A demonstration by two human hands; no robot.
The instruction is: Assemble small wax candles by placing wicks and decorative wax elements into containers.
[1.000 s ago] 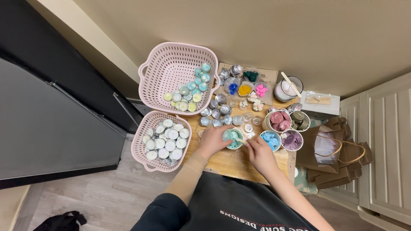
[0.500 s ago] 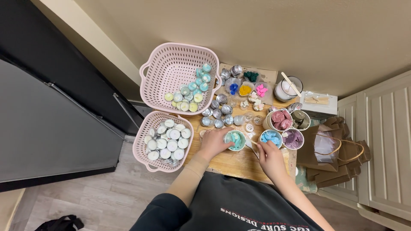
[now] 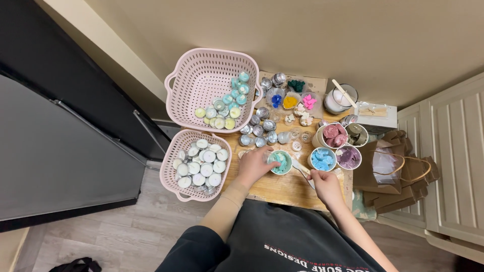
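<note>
Teal wax in a small cup (image 3: pixel 280 162), sitting on the wooden board (image 3: pixel 282 189) at roughly board centre. Left hand (image 3: pixel 255 163) is at the cup's 9 o'clock, fingers curled against its side; looks like it steadies the cup, but the fingertips sit behind the rim, so how tight the wrap is can't be made out. Right hand (image 3: pixel 325 185) is at the cup's 4 o'clock, fingers closed on a pale thin stick-like tool (image 3: pixel 301 170) that runs up toward the cup. Tool tip reaches about to the cup edge; touching or not, can't tell.

Around it:
- Blue wax cup (image 3: pixel 321 159) at 3 o'clock of the teal cup, purple wax cup (image 3: pixel 348 157) just beyond, pink wax cup (image 3: pixel 333 135) at 1 o'clock.
- Silver tealight tins (image 3: pixel 262 128) clustered at 12 o'clock, too small to say which are filled.
- Large pink basket (image 3: pixel 212 85) at 11 o'clock, holds teal and pale yellow tealights along its lower right.
- Smaller pink basket (image 3: pixel 194 166) at 9 o'clock, packed with white tealights; hangs partly off the board's left edge.
- Brown paper bags (image 3: pixel 393 171) at 3 o'clock, contents hidden.
- White jar (image 3: pixel 339 99) with a stick across it at 1 o'clock.

Person's forearms and dark apron are cut off by the bottom edge.
</note>
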